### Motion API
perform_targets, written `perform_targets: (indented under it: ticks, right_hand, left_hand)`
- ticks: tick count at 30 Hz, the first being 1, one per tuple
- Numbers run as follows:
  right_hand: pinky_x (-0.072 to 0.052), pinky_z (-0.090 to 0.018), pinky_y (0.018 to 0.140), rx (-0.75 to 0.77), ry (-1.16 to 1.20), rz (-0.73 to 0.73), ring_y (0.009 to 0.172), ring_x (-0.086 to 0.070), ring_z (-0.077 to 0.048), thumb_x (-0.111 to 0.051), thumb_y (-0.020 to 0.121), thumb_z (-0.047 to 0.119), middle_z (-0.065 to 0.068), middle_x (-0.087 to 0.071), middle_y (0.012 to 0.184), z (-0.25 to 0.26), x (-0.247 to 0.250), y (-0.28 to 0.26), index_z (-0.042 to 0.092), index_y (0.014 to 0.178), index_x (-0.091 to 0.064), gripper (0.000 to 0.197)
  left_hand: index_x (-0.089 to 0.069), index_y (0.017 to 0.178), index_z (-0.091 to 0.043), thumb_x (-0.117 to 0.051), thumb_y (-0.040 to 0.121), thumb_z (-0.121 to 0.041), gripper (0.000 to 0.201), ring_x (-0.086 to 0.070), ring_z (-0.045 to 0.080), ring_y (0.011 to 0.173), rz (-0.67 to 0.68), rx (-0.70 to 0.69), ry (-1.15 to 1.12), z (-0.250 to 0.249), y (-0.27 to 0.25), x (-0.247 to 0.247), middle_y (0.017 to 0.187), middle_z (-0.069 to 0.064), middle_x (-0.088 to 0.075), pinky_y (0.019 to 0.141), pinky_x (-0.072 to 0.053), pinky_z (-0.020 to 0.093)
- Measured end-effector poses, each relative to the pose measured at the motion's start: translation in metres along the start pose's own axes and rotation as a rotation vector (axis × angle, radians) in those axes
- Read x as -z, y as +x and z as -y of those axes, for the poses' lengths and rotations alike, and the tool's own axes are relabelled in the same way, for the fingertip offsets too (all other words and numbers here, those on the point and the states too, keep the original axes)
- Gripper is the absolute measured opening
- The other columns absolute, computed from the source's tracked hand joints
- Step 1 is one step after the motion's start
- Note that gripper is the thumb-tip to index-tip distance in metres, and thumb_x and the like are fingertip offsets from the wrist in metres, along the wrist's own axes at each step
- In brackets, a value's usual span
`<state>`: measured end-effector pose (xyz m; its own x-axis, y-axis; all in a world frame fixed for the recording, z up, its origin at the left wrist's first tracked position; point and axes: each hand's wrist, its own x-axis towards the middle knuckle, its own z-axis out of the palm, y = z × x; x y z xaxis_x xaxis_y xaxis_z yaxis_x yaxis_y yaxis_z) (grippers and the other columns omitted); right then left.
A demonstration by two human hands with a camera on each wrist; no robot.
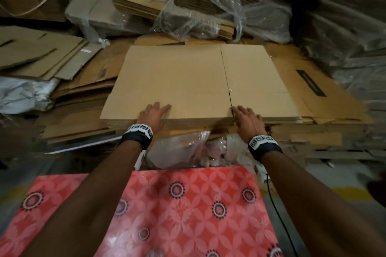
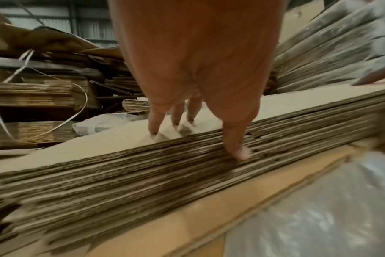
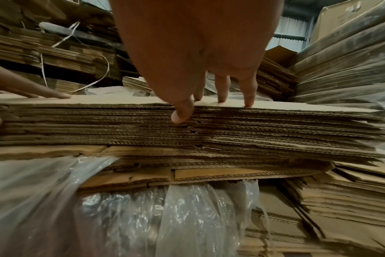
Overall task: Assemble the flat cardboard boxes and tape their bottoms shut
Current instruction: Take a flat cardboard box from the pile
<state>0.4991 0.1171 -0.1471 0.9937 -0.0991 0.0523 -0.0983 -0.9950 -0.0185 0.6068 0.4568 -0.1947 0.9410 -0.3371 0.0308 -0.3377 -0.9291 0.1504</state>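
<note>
Left hand: I see my left hand [image 1: 153, 116] at the near edge of the stack of flat boxes [image 1: 196, 81], fingers straight on the top sheet, thumb down against the corrugated edge; nothing is clamped, it only rests and presses.
Left fingers: from the left wrist view the fingertips [image 2: 154, 132] touch the top face just behind the edge, and the thumb tip lies several layers down the side.
Right hand: my right hand [image 1: 247, 120] sits the same way, fingers laid flat on top, thumb against the edge a few layers down (not pinched, as far as I can see).
Top box: its slot between two flaps runs back from just beside my right hand.
Stack: it lies on more flattened cardboard, with crumpled clear plastic [image 1: 188, 150] under its near edge.
Nearer to me: a red patterned cloth [image 1: 188, 210] covers the surface below my forearms.
Around: loose cardboard piles [image 1: 41, 56] to the left, plastic-wrapped bundles [image 1: 200, 6] behind.
</note>
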Motion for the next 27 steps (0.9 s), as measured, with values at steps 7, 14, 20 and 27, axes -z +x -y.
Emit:
perform_targets:
  ticks: [7,14,20,27]
  right_hand:
    - [-0.04,-0.051,0.108,-0.024,0.152,-0.076,0.127,-0.055,-0.036,-0.056,0.095,0.016,-0.012,-0.056,0.141,-0.013,0.016,-0.053,0.014,0.145,-0.049,0.051]
    - [-0.053,-0.049,0.088,-0.052,0.414,-0.186,0.105,-0.065,-0.04,-0.059,0.086,0.015,-0.013,-0.067,0.125,-0.071,0.003,-0.18,0.019,0.134,-0.057,0.049]
    - [-0.049,-0.042,0.097,-0.281,0.628,-0.194,0.112,-0.065,-0.035,-0.063,0.088,0.012,-0.014,-0.067,0.125,-0.179,-0.052,-0.354,0.01,0.125,-0.066,0.038]
    - [-0.045,-0.04,0.102,-0.607,0.731,-0.092,0.118,-0.062,-0.036,-0.062,0.095,0.012,-0.014,-0.066,0.13,-0.331,-0.132,-0.558,0.01,0.126,-0.066,0.031]
  left_hand:
    - [-0.06,0.137,-0.018,-0.073,0.09,-0.022,0.049,-0.059,0.035,0.121,-0.114,-0.041,-0.46,-0.069,-0.049,0.017,0.129,0.015,-0.065,0.105,-0.043,0.039]
    - [-0.072,0.119,-0.019,-0.066,0.087,-0.018,0.033,-0.067,0.021,0.114,-0.065,-0.072,-0.77,-0.203,-0.14,0.004,0.12,0.005,-0.074,0.103,-0.045,0.025]
    - [-0.07,0.11,-0.017,-0.07,0.089,-0.006,0.024,-0.068,0.017,0.101,0.123,-0.065,-0.966,-0.362,-0.238,-0.058,0.107,-0.001,-0.072,0.092,-0.054,0.031]
    - [-0.07,0.115,-0.013,-0.073,0.092,-0.009,0.023,-0.066,0.012,0.103,0.368,-0.122,-0.971,-0.576,-0.349,-0.155,0.11,0.001,-0.072,0.094,-0.051,0.026]
